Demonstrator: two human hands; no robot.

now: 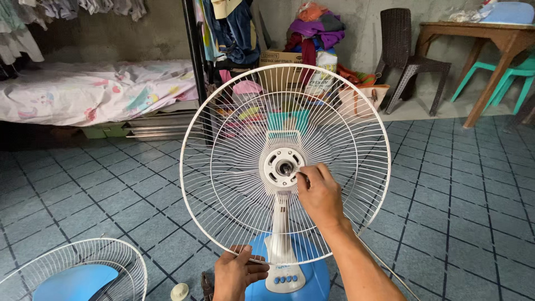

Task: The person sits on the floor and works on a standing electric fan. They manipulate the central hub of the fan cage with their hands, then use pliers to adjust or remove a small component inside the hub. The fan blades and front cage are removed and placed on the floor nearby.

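Right hand: the right hand [319, 193] was raised at the middle of the round white wire fan guard [223, 167], fingers curled together and pinching at the edge of the white plastic hub ring [282, 166]; what the fingertips pinched was too small to tell.
Left hand: the left hand [237, 273] sat low, below and left of the right hand, thumb and fingers closed on the bottom rim of the wire guard.
Guard: it stood upright between the two hands, facing the camera.
Fan body: the white neck and blue base with a row of blue buttons [285, 276] stood just right of the left hand, under the right forearm.
Loose parts: a second white wire guard holding a blue fan blade [75, 278] lay on the blue tiled floor [457, 212], well left of the left hand; a small cream round cap [179, 291] lay just left of that hand.
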